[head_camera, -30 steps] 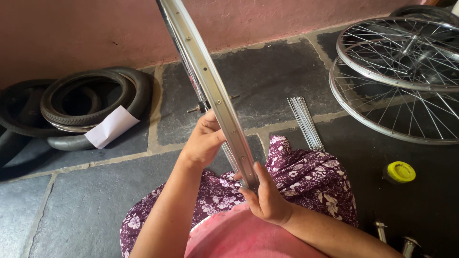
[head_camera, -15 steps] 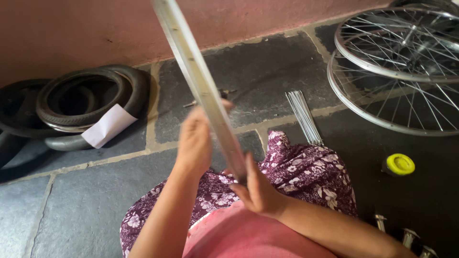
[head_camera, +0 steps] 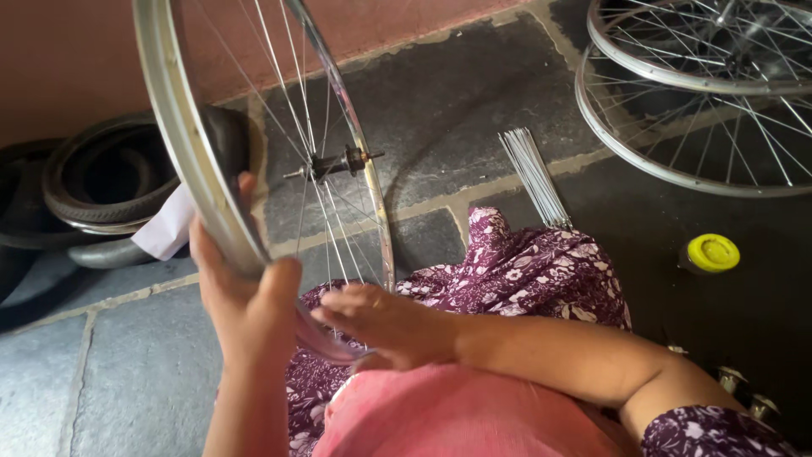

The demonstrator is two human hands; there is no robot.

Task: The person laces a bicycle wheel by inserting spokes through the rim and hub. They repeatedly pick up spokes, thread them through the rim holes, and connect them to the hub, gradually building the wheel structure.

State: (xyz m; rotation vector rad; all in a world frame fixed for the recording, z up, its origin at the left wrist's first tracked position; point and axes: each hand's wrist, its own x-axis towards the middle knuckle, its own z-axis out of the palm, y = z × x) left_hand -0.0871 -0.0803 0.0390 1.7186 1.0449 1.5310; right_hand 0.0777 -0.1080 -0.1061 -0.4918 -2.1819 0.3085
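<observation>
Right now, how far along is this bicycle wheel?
Looks done: spokes already run from the hub to the rim. In hand: the left hand grips the rim and the right hand rests at its lower edge. Left: a bundle of loose spokes lies unused on the floor; spoke tightness can't be judged.

The wheel [head_camera: 279, 161] has turned from edge-on to partly face-on, so its spokes and hub [head_camera: 331, 163] now show. The left hand [head_camera: 241, 296] has shifted onto the near rim, and the right hand [head_camera: 385, 320] has dropped beneath it, fingers [head_camera: 338, 300] flat.
</observation>
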